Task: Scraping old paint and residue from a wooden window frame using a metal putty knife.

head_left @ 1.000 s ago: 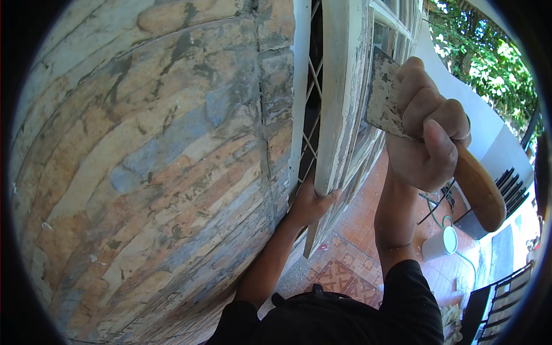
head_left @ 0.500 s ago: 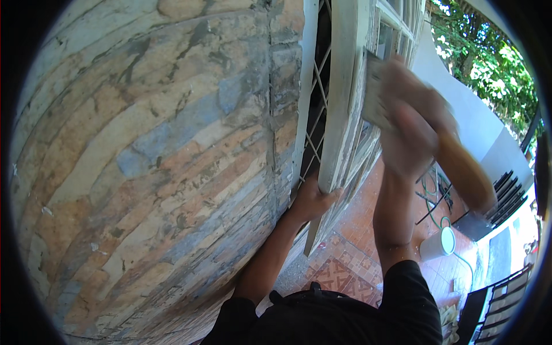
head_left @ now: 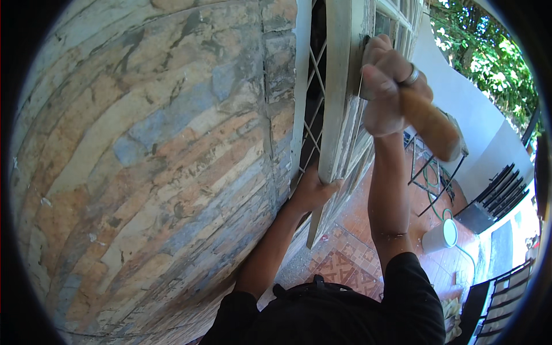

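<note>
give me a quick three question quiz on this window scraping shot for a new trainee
1. True or false: the left hand grips the lower edge of the open window frame.
2. Which hand holds the scraper with the wooden handle?
A. left hand
B. right hand
C. neither
3. Fill in: on the tiled floor at lower right stands a white ____.

Key:
1. True. Its fingers wrap the frame's edge beside the stone wall.
2. B. The right hand is closed on the handle, with the blade end pressed to the frame; the blade itself is mostly hidden.
3. bucket
</note>
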### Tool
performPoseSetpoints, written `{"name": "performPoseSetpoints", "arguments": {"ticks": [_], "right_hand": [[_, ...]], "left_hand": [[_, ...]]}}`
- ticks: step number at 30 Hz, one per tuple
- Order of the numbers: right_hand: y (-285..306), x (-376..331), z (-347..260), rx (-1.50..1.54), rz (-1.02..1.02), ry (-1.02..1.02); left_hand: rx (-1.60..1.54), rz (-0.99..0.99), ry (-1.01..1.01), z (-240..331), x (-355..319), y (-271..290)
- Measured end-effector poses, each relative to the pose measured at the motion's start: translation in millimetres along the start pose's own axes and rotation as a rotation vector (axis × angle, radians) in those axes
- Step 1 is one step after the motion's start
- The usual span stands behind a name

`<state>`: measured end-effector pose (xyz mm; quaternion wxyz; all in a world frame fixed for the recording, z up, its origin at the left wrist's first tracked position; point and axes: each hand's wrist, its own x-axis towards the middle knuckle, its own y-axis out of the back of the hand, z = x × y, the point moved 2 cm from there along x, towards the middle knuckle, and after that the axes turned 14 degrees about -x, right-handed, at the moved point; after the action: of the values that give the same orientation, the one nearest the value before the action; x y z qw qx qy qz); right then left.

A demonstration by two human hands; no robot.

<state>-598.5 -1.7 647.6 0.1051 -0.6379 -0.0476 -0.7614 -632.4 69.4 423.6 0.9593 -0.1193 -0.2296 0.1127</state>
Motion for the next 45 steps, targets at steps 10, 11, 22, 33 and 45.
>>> {"name": "performPoseSetpoints", "arguments": {"ticks": [10,11,22,33,45], "right_hand": [[27.8,12.2,-29.7,0.517,-0.02,0.031],[23.5,11.1,-22.5,0.518,-0.019,0.038],[17.1,3.7,-22.6,0.463,-0.005,-0.001],[6.6,7.2,-2.2,0.383,-0.036,0.146],[26.9,1.2,-12.3,0.481,0.051,0.115]], "left_hand": [[0.02,0.039,-0.108,2.6,-6.6,-2.0],[0.041,0.054,-0.129,2.7,-5.2,-1.6],[-0.006,0.011,-0.077,2.8,-4.5,1.9],[-0.009,0.0,-0.021,3.3,-8.0,0.4],[-0.028,0.063,-0.124,-0.2,-3.2,0.9]]}}
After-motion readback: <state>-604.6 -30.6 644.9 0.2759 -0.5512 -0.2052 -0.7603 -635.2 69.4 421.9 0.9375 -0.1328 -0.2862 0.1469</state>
